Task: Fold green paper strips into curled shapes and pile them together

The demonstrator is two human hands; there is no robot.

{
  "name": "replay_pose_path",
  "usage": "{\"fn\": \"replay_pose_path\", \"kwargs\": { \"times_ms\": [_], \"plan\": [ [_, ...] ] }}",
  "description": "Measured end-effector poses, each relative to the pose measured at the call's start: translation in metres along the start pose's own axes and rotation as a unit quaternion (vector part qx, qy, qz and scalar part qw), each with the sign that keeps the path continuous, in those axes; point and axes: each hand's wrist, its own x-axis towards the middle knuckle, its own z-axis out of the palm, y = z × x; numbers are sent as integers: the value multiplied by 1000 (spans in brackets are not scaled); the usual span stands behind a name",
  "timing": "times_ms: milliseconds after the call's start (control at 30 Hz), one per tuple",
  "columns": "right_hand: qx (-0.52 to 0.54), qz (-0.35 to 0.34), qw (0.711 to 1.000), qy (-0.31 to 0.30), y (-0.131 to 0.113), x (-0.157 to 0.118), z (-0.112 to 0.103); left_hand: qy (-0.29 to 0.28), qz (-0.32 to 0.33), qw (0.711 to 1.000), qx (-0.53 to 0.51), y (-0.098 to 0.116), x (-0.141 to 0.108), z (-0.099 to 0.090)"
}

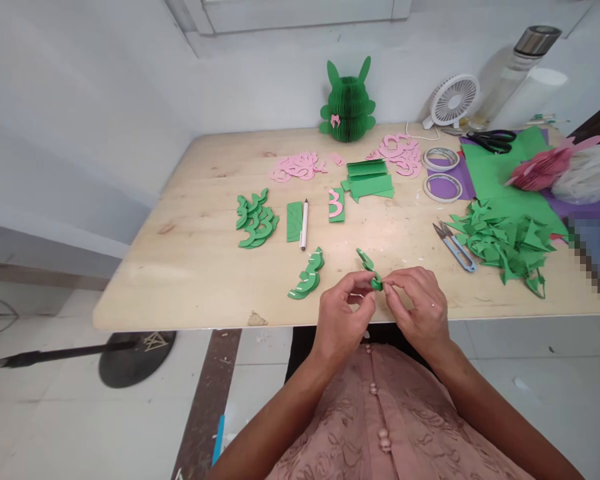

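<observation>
A small folded green paper piece (367,261) is held upright near the table's front edge. My left hand (343,317) pinches its lower end between thumb and fingers. My right hand (419,308) touches the same end from the right, thumb and forefinger pressed together. To the left lies a stack of scalloped green pieces with white strips (307,275). Farther left is a pile of green curved pieces (257,220). A green rectangle (294,222) lies beside a white pen (305,225). One green card (337,215) carries a pink curved shape.
On the wooden table (190,267) are pink cutouts (297,167), green strips (370,183), tape rolls (443,188), blue snips (457,249), green scraps (510,243) and black scissors (495,141). Behind stand a green paper figure (349,110), a fan (453,100) and a bottle (510,80).
</observation>
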Motion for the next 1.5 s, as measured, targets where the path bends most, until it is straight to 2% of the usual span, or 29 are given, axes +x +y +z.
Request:
{"fn": "replay_pose_path", "kwargs": {
  "times_ms": [400,600,767,933,1267,1500],
  "plan": [
    [-27,-29,999,8,-2,-9,8,22,-103,980,-170,-3,7,4],
    [8,34,999,19,-6,-10,10,26,-106,980,-166,-6,4,4],
    [46,93,994,31,-9,-10,12,27,-79,989,-119,-11,2,4],
    [-6,46,998,32,-8,-12,13,29,-60,995,-77,-9,0,5],
    [-58,-30,997,30,-8,-12,12,24,-57,994,-87,-7,0,5],
    [-64,-39,997,19,-10,-11,10,17,-48,993,-105,-9,0,4]
  ]
}}
